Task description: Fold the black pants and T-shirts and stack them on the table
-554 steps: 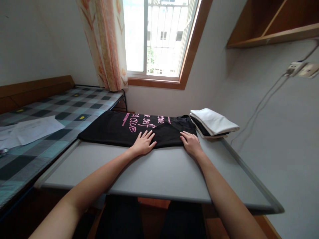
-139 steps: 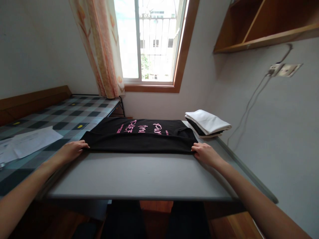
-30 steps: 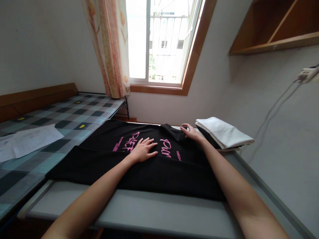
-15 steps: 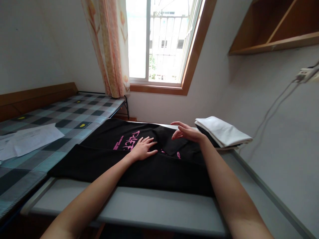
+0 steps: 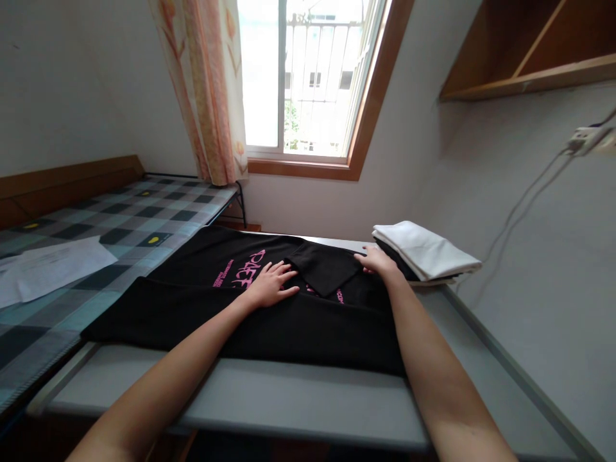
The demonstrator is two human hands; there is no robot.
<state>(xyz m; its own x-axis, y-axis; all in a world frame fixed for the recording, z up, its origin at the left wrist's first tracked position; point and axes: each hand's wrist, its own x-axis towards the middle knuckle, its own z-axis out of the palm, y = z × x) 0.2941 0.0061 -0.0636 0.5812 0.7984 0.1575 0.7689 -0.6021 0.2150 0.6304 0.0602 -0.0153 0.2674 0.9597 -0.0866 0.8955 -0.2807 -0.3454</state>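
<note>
while left hand (image 5: 273, 285) lies spread on one black shirt (image 5: 308, 333), right hand (image 5: 378, 260) at one sleeve (image 5: 327, 266) — grip unclear

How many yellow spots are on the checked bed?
3: the left spot is beyond the papers, the far spot toward the window, and the right spot near the shirt. The papers may hide more.
</note>
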